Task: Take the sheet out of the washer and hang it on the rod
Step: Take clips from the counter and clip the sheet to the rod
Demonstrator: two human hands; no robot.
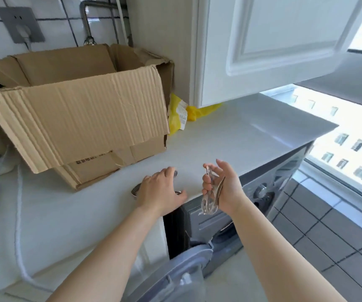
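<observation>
The grey front-loading washer (pixel 217 221) stands under the white countertop (pixel 230 131), and its round door (pixel 180 277) hangs open at the bottom of the view. No sheet and no rod are in sight. My right hand (pixel 223 188) hovers over the counter's front edge, palm turned inward, fingers curled round a bunch of metal clips (pixel 209 201). My left hand (pixel 160 192) lies palm down on the counter over more metal clips (pixel 136 190), which poke out at its wrist side and fingertips.
An open cardboard box (pixel 77 118) fills the counter's left half, with a yellow bag (pixel 175 118) behind it. A white wall cabinet (pixel 262 44) hangs overhead. A white cord (pixel 19 225) trails across the counter. The window (pixel 350 144) and the tiled floor (pixel 328 232) lie to the right.
</observation>
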